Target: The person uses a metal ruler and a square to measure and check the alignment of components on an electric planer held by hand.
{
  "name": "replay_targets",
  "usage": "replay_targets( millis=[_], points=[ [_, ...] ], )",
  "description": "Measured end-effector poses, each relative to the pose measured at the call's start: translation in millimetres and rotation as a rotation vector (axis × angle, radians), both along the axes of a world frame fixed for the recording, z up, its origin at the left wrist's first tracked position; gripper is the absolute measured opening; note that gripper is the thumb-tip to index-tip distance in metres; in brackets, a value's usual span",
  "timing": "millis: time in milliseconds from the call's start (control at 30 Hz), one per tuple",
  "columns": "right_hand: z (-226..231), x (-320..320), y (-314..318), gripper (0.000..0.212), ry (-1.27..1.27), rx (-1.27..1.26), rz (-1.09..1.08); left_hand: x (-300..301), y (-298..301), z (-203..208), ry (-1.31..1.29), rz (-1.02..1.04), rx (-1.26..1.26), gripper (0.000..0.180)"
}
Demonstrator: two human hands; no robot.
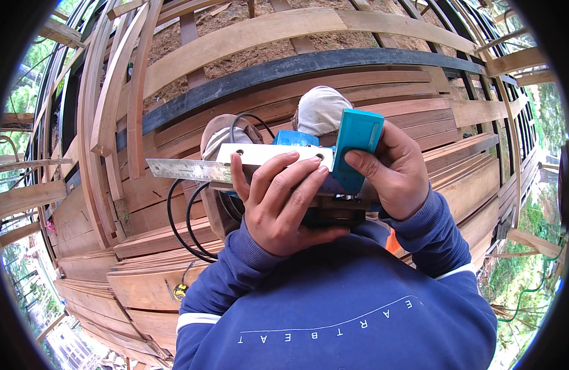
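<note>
My right hand [398, 176] pinches the teal stock of a try square [361, 139] between thumb and fingers. The square's marked metal blade [189, 168] sticks out to the left, past a pale metal plate [258, 150] with two holes. That plate appears to belong to a blue corded power tool [295, 138] in front of my body, whose exact kind I cannot make out. My left hand [281, 203] lies across it, fingertips on the plate and thumb lower down, gripping it. The stock stands against the plate's right end. Both hands hide much of the tool's underside.
A black cable [191, 213] loops down on the left. Stacked reddish boards [167, 237] surround me, with a yellow-and-black tape measure [180, 291] at the lower left. Long upright-leaning planks [115, 92] stand at the left, and a dark beam [266, 74] crosses ahead of my shoes.
</note>
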State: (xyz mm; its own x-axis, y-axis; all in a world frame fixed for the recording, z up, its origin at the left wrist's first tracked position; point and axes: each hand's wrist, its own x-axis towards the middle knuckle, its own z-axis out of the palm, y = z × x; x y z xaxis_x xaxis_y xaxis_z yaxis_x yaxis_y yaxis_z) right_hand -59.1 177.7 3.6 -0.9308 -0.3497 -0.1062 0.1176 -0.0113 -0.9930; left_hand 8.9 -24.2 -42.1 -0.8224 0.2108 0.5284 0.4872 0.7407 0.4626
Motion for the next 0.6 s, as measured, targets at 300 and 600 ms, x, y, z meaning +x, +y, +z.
replay_targets(
  millis=[300,600],
  points=[
    [0.3,1.1,0.4,0.03,0.004,-0.001,0.004,0.2,0.2,-0.4,0.006,-0.003,0.004,0.089],
    [-1.1,2.8,2.2,0.028,0.006,0.024,0.004,2.5,0.7,-1.8,0.005,-0.01,0.009,0.087]
  ],
)
